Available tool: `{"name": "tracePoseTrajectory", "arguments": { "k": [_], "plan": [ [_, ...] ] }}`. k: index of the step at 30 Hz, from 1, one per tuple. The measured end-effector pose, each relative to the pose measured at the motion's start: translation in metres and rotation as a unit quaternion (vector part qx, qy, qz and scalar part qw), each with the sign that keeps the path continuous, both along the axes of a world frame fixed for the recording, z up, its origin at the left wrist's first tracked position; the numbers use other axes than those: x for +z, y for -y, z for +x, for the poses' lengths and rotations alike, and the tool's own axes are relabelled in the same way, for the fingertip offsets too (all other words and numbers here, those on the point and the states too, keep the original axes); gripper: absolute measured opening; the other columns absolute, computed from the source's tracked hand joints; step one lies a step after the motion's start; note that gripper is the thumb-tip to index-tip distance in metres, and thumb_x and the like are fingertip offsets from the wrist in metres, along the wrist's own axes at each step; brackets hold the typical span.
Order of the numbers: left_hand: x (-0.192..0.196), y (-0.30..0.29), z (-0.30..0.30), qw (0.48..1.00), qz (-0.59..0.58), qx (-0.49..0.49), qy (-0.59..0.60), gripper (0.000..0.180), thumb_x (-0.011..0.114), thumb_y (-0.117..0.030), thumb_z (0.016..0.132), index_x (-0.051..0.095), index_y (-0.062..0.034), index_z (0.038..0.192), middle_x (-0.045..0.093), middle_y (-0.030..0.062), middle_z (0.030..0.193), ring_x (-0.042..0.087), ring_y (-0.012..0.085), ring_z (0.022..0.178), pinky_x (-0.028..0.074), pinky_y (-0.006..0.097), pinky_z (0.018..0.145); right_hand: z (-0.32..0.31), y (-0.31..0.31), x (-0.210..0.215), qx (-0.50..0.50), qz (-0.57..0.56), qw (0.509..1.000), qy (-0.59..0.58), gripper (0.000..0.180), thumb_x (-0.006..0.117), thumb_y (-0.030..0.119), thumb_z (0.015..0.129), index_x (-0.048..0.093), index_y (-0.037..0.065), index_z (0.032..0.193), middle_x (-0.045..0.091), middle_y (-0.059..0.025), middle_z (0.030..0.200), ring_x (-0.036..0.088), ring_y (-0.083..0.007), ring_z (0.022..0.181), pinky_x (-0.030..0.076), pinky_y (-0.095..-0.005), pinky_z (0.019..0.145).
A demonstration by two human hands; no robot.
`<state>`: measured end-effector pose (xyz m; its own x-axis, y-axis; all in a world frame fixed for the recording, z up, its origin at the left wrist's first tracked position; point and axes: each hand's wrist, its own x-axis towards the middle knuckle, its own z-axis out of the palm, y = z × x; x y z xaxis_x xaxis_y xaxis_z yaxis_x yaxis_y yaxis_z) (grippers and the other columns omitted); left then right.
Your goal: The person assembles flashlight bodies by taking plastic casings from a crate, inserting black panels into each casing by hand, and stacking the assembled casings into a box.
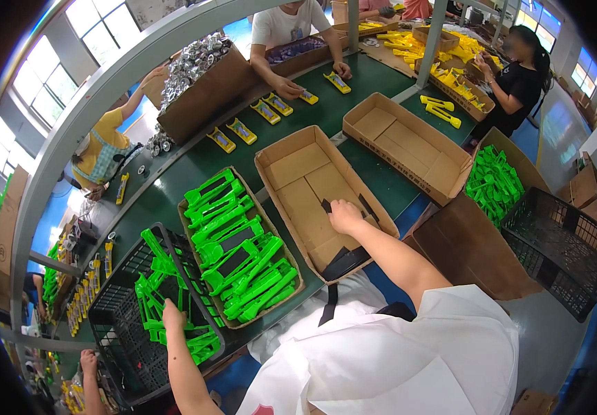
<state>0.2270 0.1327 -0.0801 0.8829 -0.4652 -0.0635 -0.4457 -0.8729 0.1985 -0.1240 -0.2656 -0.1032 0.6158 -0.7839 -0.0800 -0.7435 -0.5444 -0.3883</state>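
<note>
My left hand reaches into a black plastic crate at the left, its fingers closed on one of the long green plastic parts there. My right hand is inside a long, shallow cardboard box in front of me. Its fingers pinch a small flat black piece. More flat black pieces lie at the box's near end, and a few rest along its right wall. Between my hands stands a carton filled with green parts, several with black panels laid in them.
A second cardboard box stands to the right. Beyond it are a deep carton of green parts and a black crate. Across the green table, a person's hands handle yellow parts. A metal frame post rises at the far side.
</note>
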Motion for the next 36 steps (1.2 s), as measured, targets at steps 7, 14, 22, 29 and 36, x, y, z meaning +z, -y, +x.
{"name": "tracePoseTrajectory", "arguments": {
  "k": [7,14,22,29,36],
  "plan": [
    [-0.024,-0.023,0.014,0.996,0.071,-0.038,-0.023,0.021,0.053,-0.014,0.073,0.055,0.0008,0.088,0.060,0.0203,0.079,0.058,0.0331,0.076,0.045,0.039,0.069,-0.004,0.000,-0.005,0.012,-0.008,1.000,0.028,0.024,0.053,0.017,0.075,0.048,-0.002,0.089,0.053,-0.0222,0.092,0.052,-0.0362,0.089,0.043,-0.0413,0.078],
    [0.043,-0.021,-0.018,0.990,-0.091,0.037,0.104,0.011,0.050,-0.013,0.078,0.050,-0.0025,0.082,0.059,0.0164,0.068,0.058,0.0338,0.066,0.044,0.041,0.060,-0.008,0.003,0.012,-0.003,-0.026,0.977,0.214,0.023,0.046,0.028,0.085,0.052,0.006,0.085,0.057,-0.0219,0.072,0.054,-0.0400,0.070,0.042,-0.0470,0.058],
    [0.084,-0.074,-0.033,0.991,-0.040,0.091,0.089,0.016,0.050,-0.014,0.078,0.056,0.0005,0.083,0.059,0.0173,0.074,0.058,0.0325,0.071,0.045,0.038,0.062,-0.006,-0.025,0.088,0.094,0.439,0.852,0.268,0.019,0.051,0.018,0.085,0.053,0.002,0.096,0.054,-0.0018,0.067,0.054,-0.0088,0.054,0.041,-0.0210,0.045],
    [0.093,-0.057,-0.078,0.967,-0.021,0.072,-0.244,0.036,0.052,-0.030,0.081,0.057,0.0048,0.074,0.058,0.0145,0.062,0.058,0.0184,0.054,0.044,0.031,0.048,0.014,-0.066,0.125,0.162,0.493,0.830,0.205,0.016,0.056,0.010,0.081,0.055,0.000,0.093,0.054,-0.0002,0.069,0.051,-0.0049,0.063,0.041,-0.0177,0.054],
    [0.063,-0.004,-0.052,0.994,0.072,0.049,-0.071,0.030,0.058,-0.031,0.075,0.060,-0.0044,0.088,0.061,0.0157,0.088,0.057,0.0312,0.084,0.046,0.040,0.072,0.013,-0.095,0.133,0.190,0.474,0.839,0.185,0.018,0.050,0.013,0.085,0.052,-0.001,0.097,0.056,-0.0030,0.064,0.047,-0.0036,0.044,0.034,-0.0156,0.038]
  ]
}}
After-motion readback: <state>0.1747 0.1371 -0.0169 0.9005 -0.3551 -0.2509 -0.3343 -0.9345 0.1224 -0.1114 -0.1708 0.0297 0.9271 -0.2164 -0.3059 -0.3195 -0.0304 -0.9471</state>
